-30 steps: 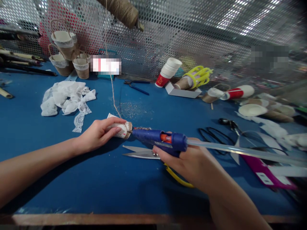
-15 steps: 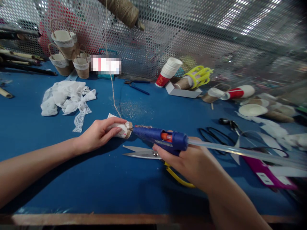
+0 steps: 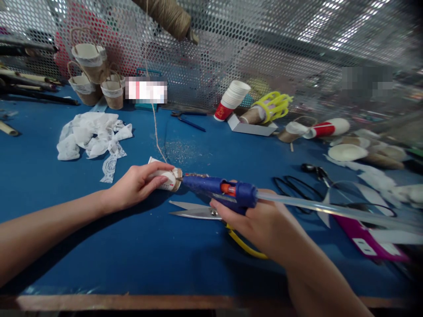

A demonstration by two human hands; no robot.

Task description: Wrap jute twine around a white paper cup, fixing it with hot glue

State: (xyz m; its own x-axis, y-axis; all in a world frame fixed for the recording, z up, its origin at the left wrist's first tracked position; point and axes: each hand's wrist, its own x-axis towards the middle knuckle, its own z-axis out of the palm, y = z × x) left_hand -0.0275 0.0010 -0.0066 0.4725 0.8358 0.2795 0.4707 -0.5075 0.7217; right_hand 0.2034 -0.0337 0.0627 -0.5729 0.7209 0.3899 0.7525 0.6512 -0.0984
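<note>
My left hand [image 3: 140,187] is closed around a small white paper cup [image 3: 168,181] lying on its side, with brown twine wound around its base end. A strand of twine [image 3: 154,125] runs from the cup up toward a spool. In my right hand [image 3: 261,224] is a blue glue gun [image 3: 218,190], its nozzle at the twine-wrapped end of the cup. A long clear glue stick [image 3: 307,204] sticks out of its back. Below the gun lie scissors [image 3: 194,213] with yellow handles, partly hidden by my right hand.
White lace [image 3: 87,134] lies in a heap at left. Twine-covered baskets [image 3: 88,61] stand behind it. A twine spool [image 3: 168,17] hangs above by the perforated metal panel. Pliers [image 3: 190,122], stacked paper cups [image 3: 233,99], a black cable [image 3: 294,189] and a purple item [image 3: 366,242] lie farther right.
</note>
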